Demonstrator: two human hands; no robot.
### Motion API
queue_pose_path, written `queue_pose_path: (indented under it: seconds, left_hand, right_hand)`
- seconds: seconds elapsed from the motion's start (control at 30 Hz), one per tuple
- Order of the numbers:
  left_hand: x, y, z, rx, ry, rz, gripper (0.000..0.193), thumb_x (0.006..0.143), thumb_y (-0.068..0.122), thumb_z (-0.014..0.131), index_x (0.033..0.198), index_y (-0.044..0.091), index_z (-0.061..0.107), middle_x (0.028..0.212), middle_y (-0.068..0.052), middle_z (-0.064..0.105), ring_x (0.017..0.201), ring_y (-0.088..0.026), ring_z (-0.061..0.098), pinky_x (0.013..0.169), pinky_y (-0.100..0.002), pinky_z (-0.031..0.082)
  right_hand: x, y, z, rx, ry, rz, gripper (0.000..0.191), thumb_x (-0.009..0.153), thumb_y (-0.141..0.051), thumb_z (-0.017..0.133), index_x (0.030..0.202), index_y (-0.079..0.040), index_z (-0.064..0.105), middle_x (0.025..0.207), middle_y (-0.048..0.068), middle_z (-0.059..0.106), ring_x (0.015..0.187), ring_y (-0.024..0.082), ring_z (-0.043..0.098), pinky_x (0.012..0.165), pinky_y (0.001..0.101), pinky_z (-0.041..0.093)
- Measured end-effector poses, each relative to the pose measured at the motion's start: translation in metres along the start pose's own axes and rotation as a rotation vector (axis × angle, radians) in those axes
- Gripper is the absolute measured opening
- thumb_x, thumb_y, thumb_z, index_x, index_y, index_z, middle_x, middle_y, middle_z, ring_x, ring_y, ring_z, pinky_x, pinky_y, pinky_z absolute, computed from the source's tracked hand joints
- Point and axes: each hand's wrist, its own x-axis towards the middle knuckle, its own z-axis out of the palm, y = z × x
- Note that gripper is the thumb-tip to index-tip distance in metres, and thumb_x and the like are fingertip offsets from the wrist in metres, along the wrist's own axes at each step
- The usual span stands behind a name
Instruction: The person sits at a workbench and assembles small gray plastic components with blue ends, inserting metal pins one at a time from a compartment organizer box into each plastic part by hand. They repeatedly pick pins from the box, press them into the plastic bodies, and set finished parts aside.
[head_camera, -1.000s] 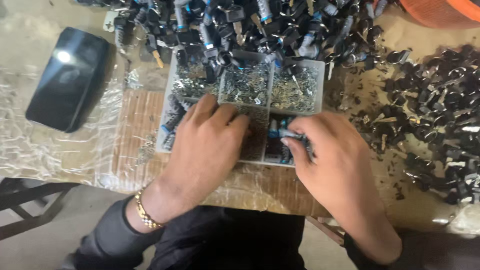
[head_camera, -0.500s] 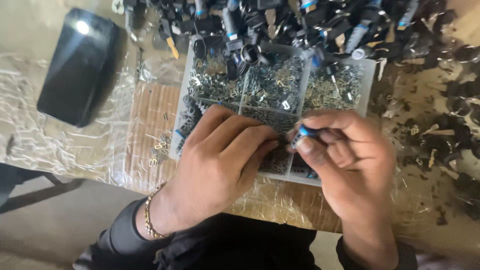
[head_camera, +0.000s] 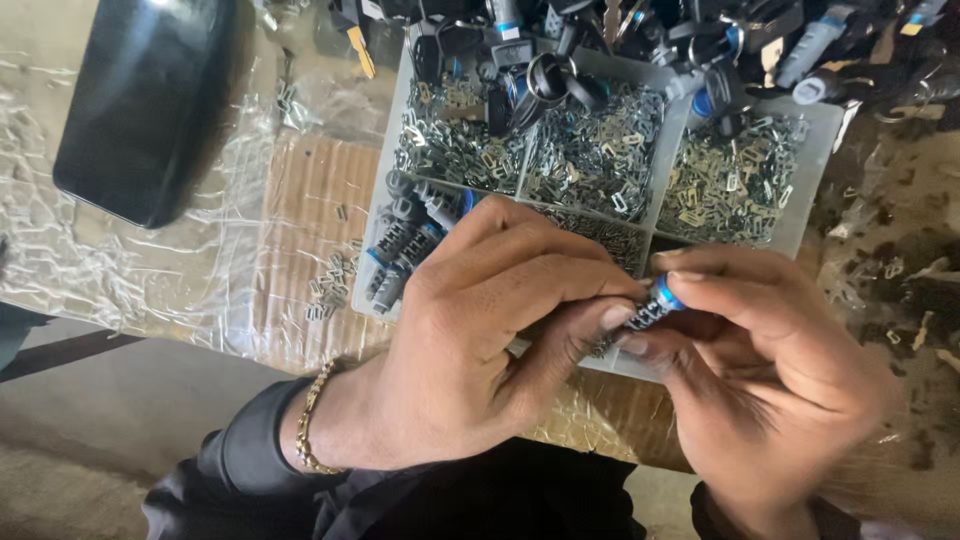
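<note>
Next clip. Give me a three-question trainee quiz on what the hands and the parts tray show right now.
1. True or false: both hands pinch one small cylinder with a blue tip.
2. What lies left of the compartment tray? A) a black case B) a red bowl C) a hammer
3. What does the left wrist wear?

Key
1. True: left hand and right hand meet on the cylinder.
2. A: the black case lies left of the tray.
3. A gold chain bracelet.

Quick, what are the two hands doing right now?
Left hand: fingers closed on the small ridged cylinder with a blue end.
Right hand: fingers closed on the same cylinder, above the compartment tray.
</note>
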Motion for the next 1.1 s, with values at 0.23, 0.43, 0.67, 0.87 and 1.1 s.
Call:
queue_pose_path:
  seconds: [0.23, 0.43, 0.67, 0.87, 1.1]
  left_hand:
    - [-0.005, -0.006, 0.004, 0.019, 0.031, 0.054, 0.015, 0.092, 0.005, 0.081, 0.103, 0.002, 0.071, 0.1, -0.01, 0.073, 0.093, -0.023, 0.068, 0.081, -0.034, 0.056]
    - [-0.004, -0.004, 0.0, 0.07, 0.035, 0.082, 0.015, 0.095, 0.004, 0.08, 0.108, 0.003, 0.073, 0.105, -0.008, 0.074, 0.097, -0.023, 0.068, 0.08, -0.031, 0.056]
    - [-0.004, -0.005, 0.0, -0.008, -0.002, 0.006, 0.017, 0.096, 0.009, 0.081, 0.108, 0.003, 0.072, 0.106, -0.008, 0.074, 0.095, -0.021, 0.069, 0.082, -0.032, 0.056]
    - [-0.007, -0.005, -0.001, -0.026, -0.01, -0.005, 0.016, 0.093, 0.006, 0.08, 0.106, 0.002, 0.073, 0.107, -0.009, 0.074, 0.1, -0.022, 0.07, 0.084, -0.031, 0.057]
    - [-0.006, -0.006, 0.002, -0.012, 0.014, 0.035, 0.014, 0.09, 0.006, 0.08, 0.101, 0.002, 0.073, 0.101, -0.01, 0.074, 0.095, -0.023, 0.07, 0.082, -0.033, 0.058]
  right_hand:
    - [-0.002, -0.002, -0.004, -0.188, -0.004, -0.023, 0.027, 0.09, 0.007, 0.076, 0.115, 0.007, 0.066, 0.12, 0.022, 0.066, 0.098, 0.021, 0.075, 0.08, 0.0222, 0.067]
    - [0.006, -0.005, 0.001, -0.096, 0.008, -0.006, 0.03, 0.091, 0.004, 0.075, 0.119, 0.006, 0.064, 0.12, 0.02, 0.067, 0.098, 0.019, 0.075, 0.08, 0.0216, 0.067]
    - [0.005, -0.006, 0.0, -0.112, -0.024, -0.018, 0.028, 0.094, 0.002, 0.075, 0.119, 0.008, 0.063, 0.127, 0.022, 0.067, 0.104, 0.021, 0.075, 0.082, 0.0226, 0.068]
    - [0.001, 0.0, -0.004, -0.056, -0.027, -0.026, 0.025, 0.095, 0.003, 0.075, 0.118, 0.006, 0.064, 0.126, 0.021, 0.066, 0.099, 0.018, 0.076, 0.081, 0.0214, 0.068]
    - [0.001, 0.002, -0.007, -0.199, -0.043, -0.066, 0.023, 0.092, 0.005, 0.075, 0.112, 0.006, 0.065, 0.121, 0.023, 0.067, 0.096, 0.02, 0.076, 0.076, 0.0199, 0.066]
